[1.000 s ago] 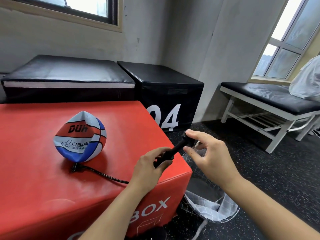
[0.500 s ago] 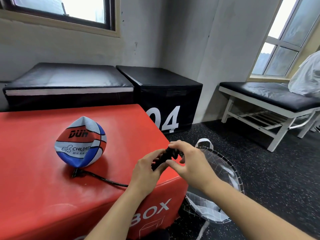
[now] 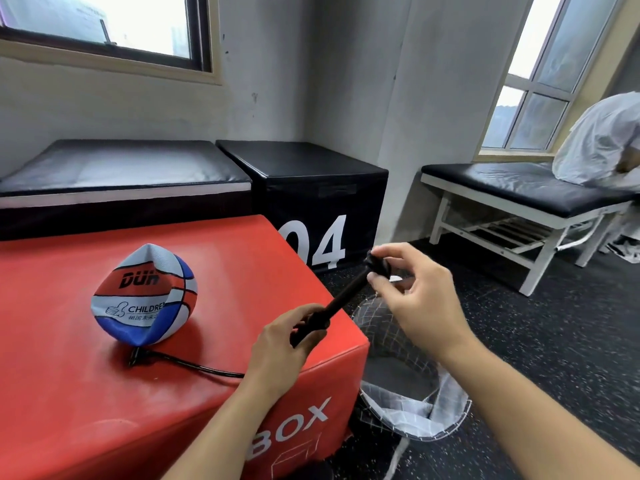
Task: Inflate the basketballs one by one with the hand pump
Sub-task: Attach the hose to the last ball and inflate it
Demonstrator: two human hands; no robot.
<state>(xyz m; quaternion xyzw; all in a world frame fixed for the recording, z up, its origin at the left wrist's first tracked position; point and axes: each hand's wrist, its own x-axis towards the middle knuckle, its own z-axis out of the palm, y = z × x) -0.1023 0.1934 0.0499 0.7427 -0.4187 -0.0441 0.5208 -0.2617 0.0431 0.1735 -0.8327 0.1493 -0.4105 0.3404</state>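
Basketball (image 3: 143, 296) is fed by hose — pump (image 3: 341, 299) barrel gripped in left hand (image 3: 280, 351), handle pinched between right hand (image 3: 420, 299) fingertips for stroking.

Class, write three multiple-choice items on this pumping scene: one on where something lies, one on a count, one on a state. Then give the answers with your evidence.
1. Where does the basketball lie?
A. on the red box
B. on the floor
C. on the bench

2. How many balls lie on the box?
A. three
B. one
C. two

3. What state is the ball in?
A. fully round
B. cut in half
C. caved in, deflated

Answers:
1 A, it rests on the red top, hose leading to it.
2 B, no other ball shows there.
3 C, its top is creased inward while the left hand and right hand work the pump.
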